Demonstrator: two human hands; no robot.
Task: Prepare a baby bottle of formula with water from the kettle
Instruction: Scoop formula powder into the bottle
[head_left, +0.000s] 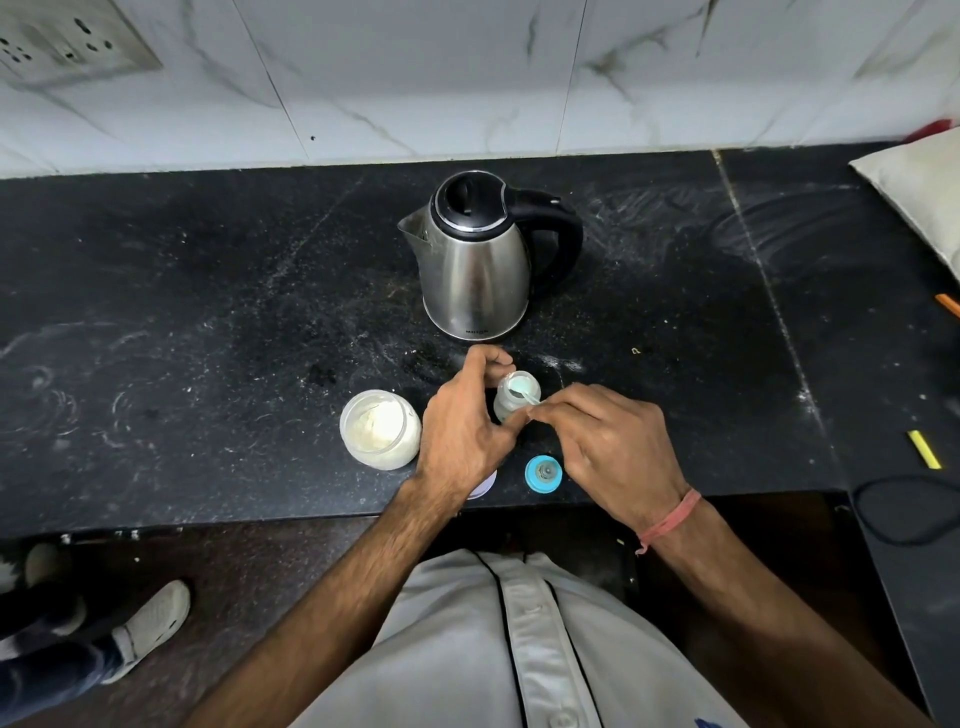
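A clear baby bottle (511, 400) stands open on the black counter, in front of the steel kettle (478, 260). My left hand (462, 426) curls around the bottle's left side and steadies it. My right hand (608, 441) pinches a small white scoop (531, 399) whose tip sits over the bottle's mouth. An open jar of pale formula powder (380, 428) stands to the left of my left hand. The bottle's blue cap with its teat (543, 473) lies on the counter near the front edge.
A pale lid (485, 486) peeks out under my left wrist. A pillow (924, 192), a yellow item (924, 449) and a black cable (904, 509) lie at the right. A wall socket (67, 41) is at top left. Another person's shoe (156, 618) is on the floor.
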